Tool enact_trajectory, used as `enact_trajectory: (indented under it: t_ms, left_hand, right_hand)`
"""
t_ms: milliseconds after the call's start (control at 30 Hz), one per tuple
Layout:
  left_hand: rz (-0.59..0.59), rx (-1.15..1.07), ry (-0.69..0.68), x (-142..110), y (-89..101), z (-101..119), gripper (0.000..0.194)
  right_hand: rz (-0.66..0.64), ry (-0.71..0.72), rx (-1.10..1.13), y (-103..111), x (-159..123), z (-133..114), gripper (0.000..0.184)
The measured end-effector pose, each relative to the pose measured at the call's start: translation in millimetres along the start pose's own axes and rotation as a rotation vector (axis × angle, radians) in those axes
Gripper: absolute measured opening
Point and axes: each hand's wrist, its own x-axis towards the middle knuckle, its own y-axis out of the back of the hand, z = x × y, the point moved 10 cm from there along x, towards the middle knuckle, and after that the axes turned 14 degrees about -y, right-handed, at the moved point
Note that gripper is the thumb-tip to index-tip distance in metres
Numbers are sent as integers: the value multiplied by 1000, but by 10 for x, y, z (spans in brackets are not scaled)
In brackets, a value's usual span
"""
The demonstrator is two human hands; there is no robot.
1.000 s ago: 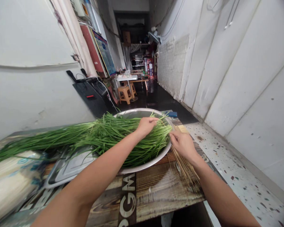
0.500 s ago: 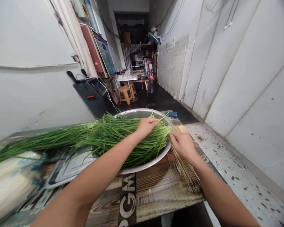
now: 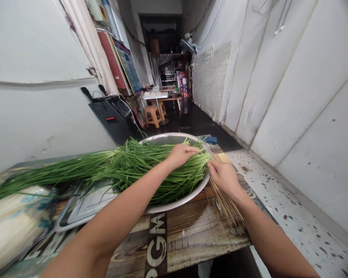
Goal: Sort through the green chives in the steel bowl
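A long bundle of green chives (image 3: pixel 127 170) lies across a wide metal bowl (image 3: pixel 179 201) on a wood-patterned table (image 3: pixel 191 235), its tips reaching the bowl's right rim. My left hand (image 3: pixel 181 153) rests on the chive tips, fingers curled into the leaves. My right hand (image 3: pixel 224 177) sits at the bowl's right edge, fingers pinched at the ends of the chives. Under that hand lies a heap of thin bamboo skewers (image 3: pixel 227 206) on the table.
A metal tray (image 3: pixel 84 208) lies left of the bowl, and a pale bag (image 3: pixel 8 227) sits at the table's left end. A black case (image 3: pixel 110 117) leans on the left wall. Beyond, a dark corridor holds an orange stool (image 3: pixel 153 115). White panels line the right side.
My left hand's fingers have reached slightly further right over the chive tips. My right hand has hardly shifted.
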Motion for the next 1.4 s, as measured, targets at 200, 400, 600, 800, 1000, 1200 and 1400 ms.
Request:
enact_trajectory:
  t_ms: [200,400,600,800,1000,1200,1400]
  left_hand:
    - [-252,130,-76,21,-27,92,29]
    - [-85,613,102,-31,307,-312,28]
    - [-197,748,12,-27,133,-299,22]
    - [44,487,-65,58,251,-45,23]
    - [39,64,115,4,32,-185,35]
    - [105,-74,246,-62,26,-267,25]
    - [168,-48,178,-56,129,-303,26]
  right_hand:
    - [-18,-1,-19,-23,7,0,28]
    - [-28,-1,-47,-35,14,10,29]
    - [-23,6,-38,-52,31,26,28]
    - [-7,6,-32,-28,18,17,29]
    - [-2,-8,-20,-35,18,24,28]
    - [-4,-12,-29,-46,21,35,28]
    - [-4,-1,-30,-40,16,15,29]
